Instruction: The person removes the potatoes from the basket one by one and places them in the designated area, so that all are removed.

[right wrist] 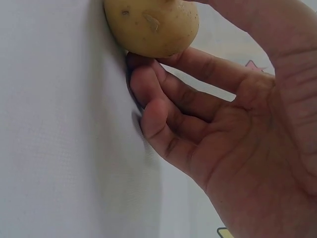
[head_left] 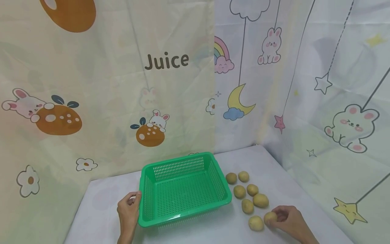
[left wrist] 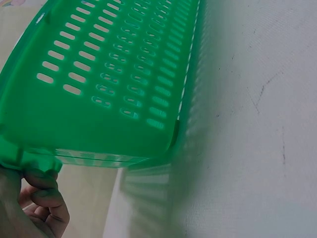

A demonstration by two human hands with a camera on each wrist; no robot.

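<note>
Right hand (head_left: pixel 287 217) pinches a potato (head_left: pixel 270 217), top cropped in wrist view; left hand (head_left: pixel 129 206) apparently grips basket (head_left: pixel 182 188) rim.

A green slotted plastic basket (left wrist: pixel 109 74) rests on the white cloth-covered counter (left wrist: pixel 247 148); the left hand (left wrist: pixel 29 203) grips its rim corner with curled fingers.
</note>
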